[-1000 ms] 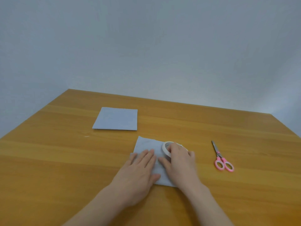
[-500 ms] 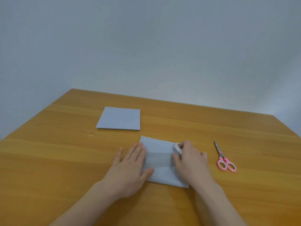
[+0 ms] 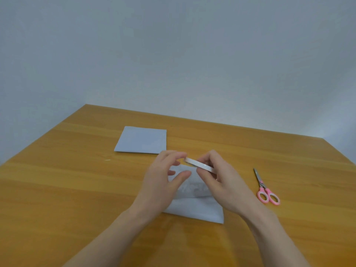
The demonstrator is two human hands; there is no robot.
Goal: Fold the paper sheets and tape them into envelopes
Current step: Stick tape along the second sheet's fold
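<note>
Right hand [image 3: 221, 182]: I see it gripping the tape roll [image 3: 199, 165], raised above the folded sheet [image 3: 194, 211].
Left hand [image 3: 163, 180]: fingers curled, pinching the roll's left end.
Second sheet [image 3: 141, 140]: flat, near the far edge of the counter [image 3: 57, 199].
Scissors [image 3: 266, 189]: on the right, well apart.

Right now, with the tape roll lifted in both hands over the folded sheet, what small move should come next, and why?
Probably peel a short strip free. The right hand grips the tape roll above the folded sheet, and the left hand's fingertips pinch at its near end, as if at the loose end. The scissors lie untouched to the right.
</note>
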